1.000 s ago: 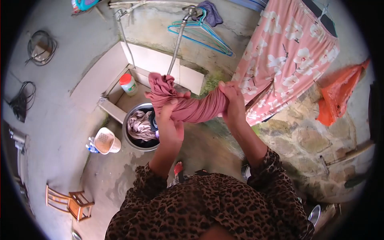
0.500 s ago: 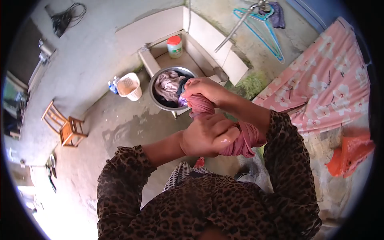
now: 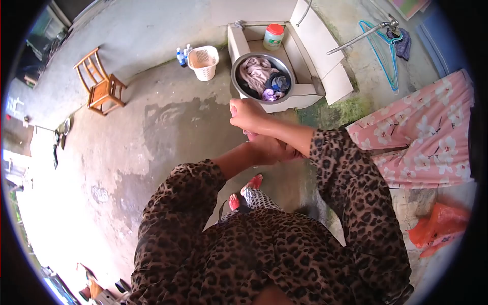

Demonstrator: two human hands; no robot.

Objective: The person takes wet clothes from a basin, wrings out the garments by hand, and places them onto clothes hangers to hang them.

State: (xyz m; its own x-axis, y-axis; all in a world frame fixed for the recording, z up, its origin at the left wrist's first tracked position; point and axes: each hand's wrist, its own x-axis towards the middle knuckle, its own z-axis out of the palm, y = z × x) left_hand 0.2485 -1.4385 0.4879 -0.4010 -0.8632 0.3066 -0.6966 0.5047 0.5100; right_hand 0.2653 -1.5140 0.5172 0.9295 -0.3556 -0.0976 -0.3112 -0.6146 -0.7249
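Note:
Both of my hands are closed around a twisted pink cloth (image 3: 250,135), of which only a small bit shows between them. My right hand (image 3: 249,115) is the upper one, fingers curled into a fist, its forearm reaching in from the right. Below it, my left hand (image 3: 272,150) is wrapped round the lower part, partly covered by the right forearm. Just beyond them, a metal basin (image 3: 235,81) holds a pale pink garment (image 3: 256,72), a dark blue cloth (image 3: 279,83) and a purple one (image 3: 272,94).
The basin sits at a low tiled washing trough (image 3: 236,43) with a red-lidded tub (image 3: 273,37). A white basket (image 3: 204,63) and wooden chair (image 3: 104,89) stand left. To the right are blue hangers (image 3: 378,56) on a tap, a floral pink sheet (image 3: 422,132) and an orange bag (image 3: 439,229).
My hands have turned and drawn closer together, hiding most of the pink cloth. The view has shifted, so the basin appears higher and further right, and both feet show.

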